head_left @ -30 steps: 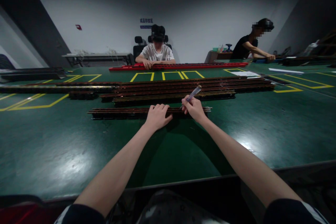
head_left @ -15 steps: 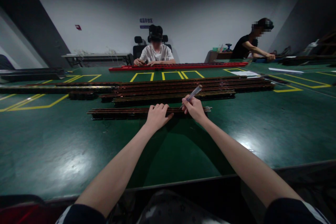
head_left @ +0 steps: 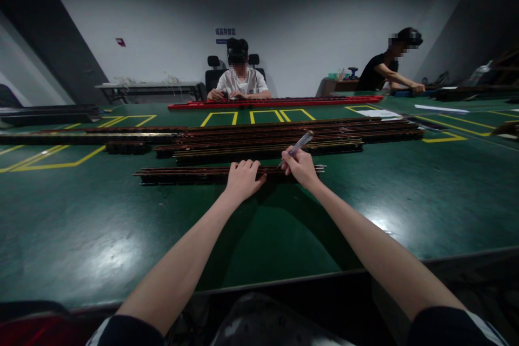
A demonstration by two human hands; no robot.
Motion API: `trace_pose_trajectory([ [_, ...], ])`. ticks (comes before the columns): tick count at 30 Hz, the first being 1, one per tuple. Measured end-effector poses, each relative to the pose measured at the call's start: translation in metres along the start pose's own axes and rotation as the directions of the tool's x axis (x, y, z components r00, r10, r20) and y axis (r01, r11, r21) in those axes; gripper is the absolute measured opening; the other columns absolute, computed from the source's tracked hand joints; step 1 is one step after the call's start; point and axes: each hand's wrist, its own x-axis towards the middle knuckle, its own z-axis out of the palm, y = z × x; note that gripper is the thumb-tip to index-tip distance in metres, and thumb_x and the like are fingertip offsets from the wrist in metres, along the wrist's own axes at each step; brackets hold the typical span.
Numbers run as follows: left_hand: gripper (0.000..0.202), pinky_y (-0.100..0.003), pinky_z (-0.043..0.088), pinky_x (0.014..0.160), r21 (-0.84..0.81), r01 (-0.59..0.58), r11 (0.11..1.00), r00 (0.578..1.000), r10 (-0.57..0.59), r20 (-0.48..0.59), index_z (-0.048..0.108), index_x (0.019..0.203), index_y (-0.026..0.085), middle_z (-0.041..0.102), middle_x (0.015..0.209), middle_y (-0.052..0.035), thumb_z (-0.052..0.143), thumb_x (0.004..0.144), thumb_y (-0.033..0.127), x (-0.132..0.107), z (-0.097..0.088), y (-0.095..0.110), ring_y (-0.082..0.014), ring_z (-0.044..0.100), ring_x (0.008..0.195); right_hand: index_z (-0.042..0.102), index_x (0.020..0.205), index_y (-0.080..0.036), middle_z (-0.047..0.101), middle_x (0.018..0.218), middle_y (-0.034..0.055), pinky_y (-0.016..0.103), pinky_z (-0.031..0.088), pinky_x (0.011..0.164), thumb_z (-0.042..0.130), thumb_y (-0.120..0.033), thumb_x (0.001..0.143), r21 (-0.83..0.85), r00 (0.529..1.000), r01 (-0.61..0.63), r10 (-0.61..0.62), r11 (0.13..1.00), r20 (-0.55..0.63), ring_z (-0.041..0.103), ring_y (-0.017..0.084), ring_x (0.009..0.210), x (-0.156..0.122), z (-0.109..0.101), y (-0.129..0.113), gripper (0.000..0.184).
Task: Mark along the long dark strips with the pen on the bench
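A short bundle of long, thin dark strips (head_left: 186, 174) with reddish-brown edges lies crosswise on the green table in front of me. My left hand (head_left: 243, 178) rests over the middle of it, fingers across the top and far side, thumb stretched to the right on the near side. Between the thumb and fingers of my right hand (head_left: 299, 166) is a clear-barrelled pen (head_left: 302, 142), slanting up to the right. Its lower end points down at the strips near their right end; whether the tip touches them is too small to tell.
Just beyond lies a larger stack of similar strips (head_left: 259, 138). Farther back a long red strip-like piece (head_left: 275, 101) lies before a seated person (head_left: 242, 81). Another person (head_left: 379, 73) works at the right. Yellow tape outlines (head_left: 219, 114) and white paper (head_left: 377, 113) mark the table.
My hands and the pen stay almost still, with the strips shifted very slightly left. A brownish object has come into view at the right edge. The seated person's head and hands have moved a little.
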Motion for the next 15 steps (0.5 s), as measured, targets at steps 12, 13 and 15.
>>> trace_pose_trajectory([
  [12, 0.037, -0.044, 0.042, 0.090, 0.008, 0.041, 0.999, 0.999, -0.040, -0.022, 0.060, 0.113, 0.015, 0.066, 0.114, -0.0130, 0.043, 0.092, 0.041, -0.0005, 0.0010, -0.0017, -0.0287, 0.058, 0.106, 0.052, 0.069, -0.018, 0.058, 0.053, 0.0004, 0.022, 0.044, 0.039, 0.057, -0.056, 0.080, -0.030, 1.000, -0.002, 0.002, 1.000, -0.007, 0.051, 0.010, 0.039, 0.0002, -0.0009, 0.0011, 0.040],
  [13, 0.037, -0.044, 0.042, 0.090, 0.007, 0.041, 0.999, 0.999, -0.041, -0.025, 0.060, 0.112, 0.015, 0.066, 0.114, -0.0133, 0.043, 0.092, 0.041, -0.0005, 0.0013, -0.0017, -0.0288, 0.058, 0.105, 0.052, 0.069, -0.018, 0.059, 0.054, 0.0007, 0.022, 0.044, 0.040, 0.057, -0.056, 0.080, -0.035, 1.000, -0.002, 0.002, 0.999, -0.002, 0.052, 0.010, 0.039, -0.0001, -0.0007, 0.0008, 0.040],
  [15, 0.038, -0.045, 0.041, 0.090, 0.005, 0.041, 0.999, 0.999, -0.041, -0.032, 0.060, 0.112, 0.014, 0.066, 0.114, -0.0138, 0.043, 0.092, 0.040, -0.0005, 0.0019, -0.0018, -0.0291, 0.059, 0.105, 0.052, 0.069, -0.018, 0.059, 0.054, 0.0012, 0.022, 0.045, 0.040, 0.057, -0.056, 0.080, -0.037, 1.000, 0.000, 0.000, 0.999, 0.002, 0.053, 0.010, 0.039, -0.0004, -0.0002, 0.0004, 0.040],
])
